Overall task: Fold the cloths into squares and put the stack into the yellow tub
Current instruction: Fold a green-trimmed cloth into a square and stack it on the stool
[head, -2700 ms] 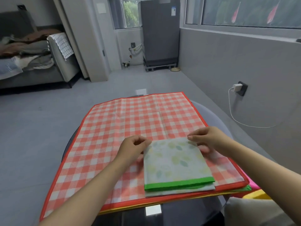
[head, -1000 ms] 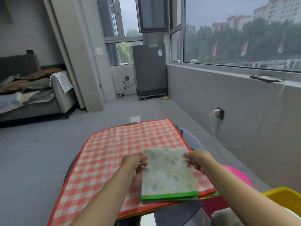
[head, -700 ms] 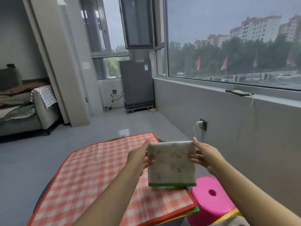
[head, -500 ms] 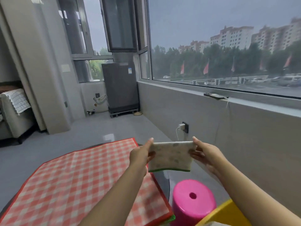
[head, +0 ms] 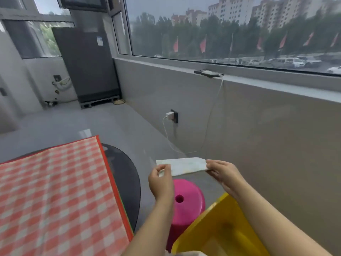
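Both hands have a pinching grip on the folded cloth (head: 184, 166): my left hand (head: 160, 179) nips its edge at nine o'clock and my right hand (head: 222, 172) the edge at three o'clock, so I judge the thin square stays flat and its folds stay shut in the air. It hangs clear of the bench (head: 127, 174), above the round pink stool (head: 186, 198), with the yellow tub (head: 217, 228) at about five o'clock from it; the cloth looks soft and pale, the tub smooth hard plastic, and the red checked cloth (head: 55, 191) lies flat at nine o'clock.
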The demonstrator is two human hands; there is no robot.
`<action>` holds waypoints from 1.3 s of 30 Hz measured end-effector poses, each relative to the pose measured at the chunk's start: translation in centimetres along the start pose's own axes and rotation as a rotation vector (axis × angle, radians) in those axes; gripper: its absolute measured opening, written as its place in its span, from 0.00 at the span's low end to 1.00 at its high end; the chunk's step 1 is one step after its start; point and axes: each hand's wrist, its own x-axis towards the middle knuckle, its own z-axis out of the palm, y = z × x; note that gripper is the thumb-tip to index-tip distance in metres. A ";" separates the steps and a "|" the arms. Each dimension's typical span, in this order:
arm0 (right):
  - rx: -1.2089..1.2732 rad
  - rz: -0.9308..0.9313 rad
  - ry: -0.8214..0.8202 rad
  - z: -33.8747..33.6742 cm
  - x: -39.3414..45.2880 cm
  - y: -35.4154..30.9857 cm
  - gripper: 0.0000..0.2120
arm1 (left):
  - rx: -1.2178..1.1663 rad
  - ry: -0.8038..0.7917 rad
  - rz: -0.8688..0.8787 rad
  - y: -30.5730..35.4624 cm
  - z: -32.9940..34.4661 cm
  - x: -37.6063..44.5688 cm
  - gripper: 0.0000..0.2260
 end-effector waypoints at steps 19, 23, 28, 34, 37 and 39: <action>-0.955 0.057 -0.099 -3.5 6.1 16.5 0.27 | 0.399 -0.153 -0.006 -18.1 -1.9 5.3 0.20; -1.254 -0.015 -0.165 -2.7 6.9 17.2 0.28 | 0.473 -0.179 0.005 -19.2 -2.3 6.1 0.22; -1.304 0.009 -0.117 -2.2 6.8 17.7 0.28 | 0.545 -0.186 0.030 -19.4 -2.2 6.0 0.23; -1.330 0.005 -0.033 -1.6 5.9 18.9 0.27 | 0.633 -0.226 0.064 -20.1 -2.8 6.1 0.25; -1.374 -0.015 -0.021 -1.2 5.6 18.9 0.26 | 0.658 -0.224 0.068 -20.1 -2.8 6.2 0.25; -1.385 -0.026 -0.009 -1.1 5.5 18.9 0.26 | 0.709 -0.199 0.066 -20.0 -2.7 6.1 0.24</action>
